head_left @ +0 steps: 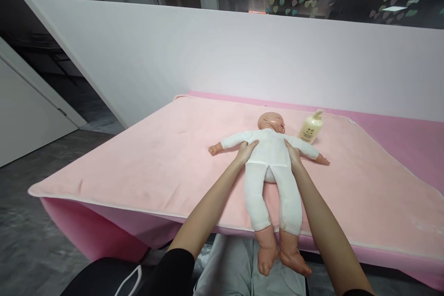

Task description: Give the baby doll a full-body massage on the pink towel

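Observation:
A baby doll [268,150] with a white cloth body lies on the pink blanket, its head at the far side turned to the right. Its arms are spread wide, and its bare feet hang over the table's near edge. My left hand [246,151] grips the left side of its torso under the arm, thumb on the front. On the opposite side, my right hand [294,153] holds the torso in the same way. The other fingers of both hands are mostly hidden beside and beneath the doll. A pale yellow pump bottle [311,127] stands tilted beyond the doll's right-hand arm.
The pink blanket [145,157] covers the table, over a darker pink cloth [409,143]. Behind it rises a white partition [243,55] with dark glass above. A black seat [100,277] is at the lower left, and a white door [27,106] stands far left.

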A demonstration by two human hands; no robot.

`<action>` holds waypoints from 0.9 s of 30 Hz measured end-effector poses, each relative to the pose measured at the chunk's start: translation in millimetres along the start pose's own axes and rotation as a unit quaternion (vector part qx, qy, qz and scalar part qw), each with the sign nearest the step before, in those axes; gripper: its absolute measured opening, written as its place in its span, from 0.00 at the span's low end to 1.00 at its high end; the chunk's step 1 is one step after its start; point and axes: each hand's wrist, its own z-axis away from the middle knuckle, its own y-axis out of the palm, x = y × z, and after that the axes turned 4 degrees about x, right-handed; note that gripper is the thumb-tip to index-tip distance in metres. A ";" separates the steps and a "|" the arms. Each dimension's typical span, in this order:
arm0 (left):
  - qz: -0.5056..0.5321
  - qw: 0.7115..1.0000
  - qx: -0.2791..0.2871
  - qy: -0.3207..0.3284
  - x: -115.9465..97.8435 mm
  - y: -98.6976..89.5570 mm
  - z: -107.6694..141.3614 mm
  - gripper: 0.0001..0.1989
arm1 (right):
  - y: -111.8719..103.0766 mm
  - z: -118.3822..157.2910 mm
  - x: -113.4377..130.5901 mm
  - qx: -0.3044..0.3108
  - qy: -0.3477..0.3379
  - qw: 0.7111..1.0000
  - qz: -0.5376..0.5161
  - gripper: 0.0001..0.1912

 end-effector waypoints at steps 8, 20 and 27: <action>-0.030 1.000 -0.005 -0.008 -4.3 1.8 6.4 0.16 | -0.1 5.4 13.4 -0.013 0.068 0.995 -0.069 0.12; -0.016 1.000 -0.023 -0.011 -9.0 4.5 10.3 0.13 | 1.9 6.2 4.9 -0.007 0.015 0.999 -0.046 0.11; -0.029 0.999 -0.028 -0.025 -8.0 3.0 5.4 0.14 | 2.0 -1.0 -2.6 -0.001 0.003 1.000 -0.025 0.16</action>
